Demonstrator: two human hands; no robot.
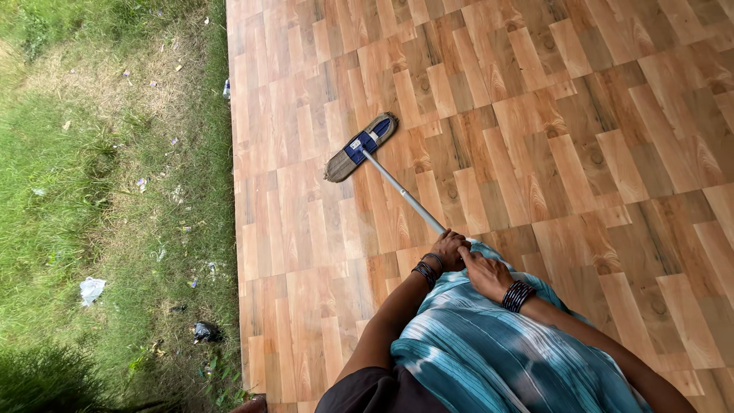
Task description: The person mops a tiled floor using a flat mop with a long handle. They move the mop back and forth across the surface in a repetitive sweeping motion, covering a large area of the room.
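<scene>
Head view: your left hand (pixel 446 248) wraps the metal mop handle (pixel 401 191) lower down, and your right hand (pixel 485 271) closes around its top end just behind, both curled tight on the shaft. That stacked grip keeps the handle slanted, so the flat mop head (pixel 361 147) lies pressed on the wood-pattern floor (pixel 581 138), near its left edge. Grass (pixel 99 191) with scattered litter borders that edge. No containers in sight. A blue striped cloth (pixel 489 344) covers your lap.
</scene>
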